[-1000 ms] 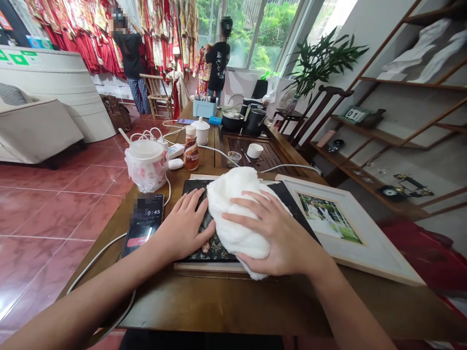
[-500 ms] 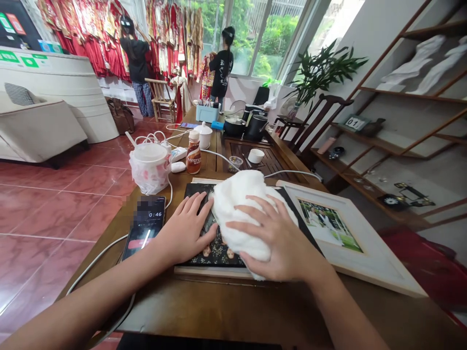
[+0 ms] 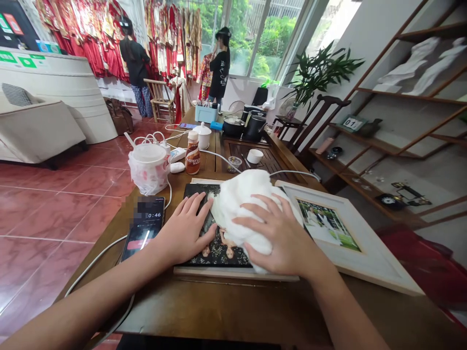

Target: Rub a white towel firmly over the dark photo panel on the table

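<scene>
A dark photo panel (image 3: 237, 257) with printed figures lies on a pale wooden frame on the table in front of me. My left hand (image 3: 189, 226) rests flat on its left part, fingers stretched out. Over the panel's right part, my right hand (image 3: 273, 233) grips a bunched white fluffy cloth (image 3: 244, 194), fingers spread across its top and thumb at its near side. The cloth touches the panel and hides much of the picture. To the right lies a white picture frame (image 3: 346, 233) with a photo of a couple outdoors.
A phone (image 3: 144, 226) lies left of my left hand, a white cable beside it. Beyond stand a bagged white tub (image 3: 149, 165), a Nescafé bottle (image 3: 192, 154), a lidded white cup (image 3: 202, 136) and a small white bowl (image 3: 254, 156). Two people stand near hanging garments.
My right hand and the cloth have shifted slightly right, and more of the panel's figures show near its lower edge. My left hand stays in place on the panel.
</scene>
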Motion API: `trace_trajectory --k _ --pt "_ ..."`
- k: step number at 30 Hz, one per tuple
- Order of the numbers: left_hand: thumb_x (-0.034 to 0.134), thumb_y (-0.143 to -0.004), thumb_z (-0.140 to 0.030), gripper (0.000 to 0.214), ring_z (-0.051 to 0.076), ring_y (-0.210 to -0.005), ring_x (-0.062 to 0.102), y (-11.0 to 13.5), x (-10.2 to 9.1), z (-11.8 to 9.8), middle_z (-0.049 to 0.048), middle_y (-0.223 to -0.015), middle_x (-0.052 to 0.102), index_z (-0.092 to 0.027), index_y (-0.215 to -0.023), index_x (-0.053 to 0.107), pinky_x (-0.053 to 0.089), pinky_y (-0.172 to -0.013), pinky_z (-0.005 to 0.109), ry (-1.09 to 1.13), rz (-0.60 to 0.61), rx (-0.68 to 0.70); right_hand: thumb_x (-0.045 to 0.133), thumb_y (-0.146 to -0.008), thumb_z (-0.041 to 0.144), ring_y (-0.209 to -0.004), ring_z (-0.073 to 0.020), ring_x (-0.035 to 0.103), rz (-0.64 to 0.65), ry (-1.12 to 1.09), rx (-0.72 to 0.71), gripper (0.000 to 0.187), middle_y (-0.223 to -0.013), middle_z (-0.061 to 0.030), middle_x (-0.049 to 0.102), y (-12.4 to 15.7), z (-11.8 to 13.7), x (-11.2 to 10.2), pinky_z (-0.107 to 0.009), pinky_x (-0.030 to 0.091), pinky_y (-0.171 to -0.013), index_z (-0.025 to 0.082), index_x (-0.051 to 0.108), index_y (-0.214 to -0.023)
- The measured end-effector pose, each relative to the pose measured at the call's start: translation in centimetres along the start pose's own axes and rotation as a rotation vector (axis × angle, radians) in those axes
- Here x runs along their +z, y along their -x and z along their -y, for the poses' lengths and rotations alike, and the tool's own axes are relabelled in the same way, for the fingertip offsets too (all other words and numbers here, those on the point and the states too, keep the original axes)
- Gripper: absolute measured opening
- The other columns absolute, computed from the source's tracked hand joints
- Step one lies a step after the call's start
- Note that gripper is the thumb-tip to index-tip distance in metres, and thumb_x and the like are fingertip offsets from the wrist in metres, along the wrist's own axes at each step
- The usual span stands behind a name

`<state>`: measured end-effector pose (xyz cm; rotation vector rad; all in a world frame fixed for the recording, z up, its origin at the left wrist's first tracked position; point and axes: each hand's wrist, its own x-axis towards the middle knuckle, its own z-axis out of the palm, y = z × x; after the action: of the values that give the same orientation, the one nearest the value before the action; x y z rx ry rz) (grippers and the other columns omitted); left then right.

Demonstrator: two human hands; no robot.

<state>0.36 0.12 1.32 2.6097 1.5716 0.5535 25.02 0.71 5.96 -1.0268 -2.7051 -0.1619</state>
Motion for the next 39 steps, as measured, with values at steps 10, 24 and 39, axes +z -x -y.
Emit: trace_trajectory --k 10,24,39 --pt "0.042 -0.098 -0.045 0.058 0.034 -0.142 0.032 0.0 0.1 0.0 0.0186 -0.152 0.036 -0.013 -0.146 0.037 0.030 -0.114 0.052 -0.019 0.002 0.005 0.057 -0.083 0.040 -0.127 -0.0335 0.043 -0.065 0.039 0.122 0.035 -0.126 -0.0040 0.062 0.4 -1.8 0.3 -0.059 0.021 -0.107 0.032 0.064 -0.117" --pt "0.040 -0.099 -0.046 0.059 0.034 -0.142 0.030 0.1 0.2 0.1 0.0209 -0.152 0.035 -0.009 -0.145 0.040 0.028 -0.115 0.050 -0.060 0.020 0.006 0.060 -0.079 0.038 -0.129 -0.0336 0.041 -0.001 -0.036 -0.033 0.037 -0.128 -0.0012 0.061 -0.4 1.3 0.3 -0.058 0.019 -0.108 0.035 0.065 -0.115" --pt "0.039 -0.099 -0.045 0.058 0.034 -0.142 0.031 -0.2 0.0 -0.1 0.0195 -0.152 0.035 -0.010 -0.145 0.039 0.029 -0.115 0.051 -0.083 0.034 0.005 0.061 -0.078 0.036 -0.130 -0.0338 0.040 -0.017 -0.027 0.003 0.036 -0.128 -0.0017 0.061 -0.1 0.4 0.1 -0.059 0.013 -0.109 0.034 0.066 -0.113"
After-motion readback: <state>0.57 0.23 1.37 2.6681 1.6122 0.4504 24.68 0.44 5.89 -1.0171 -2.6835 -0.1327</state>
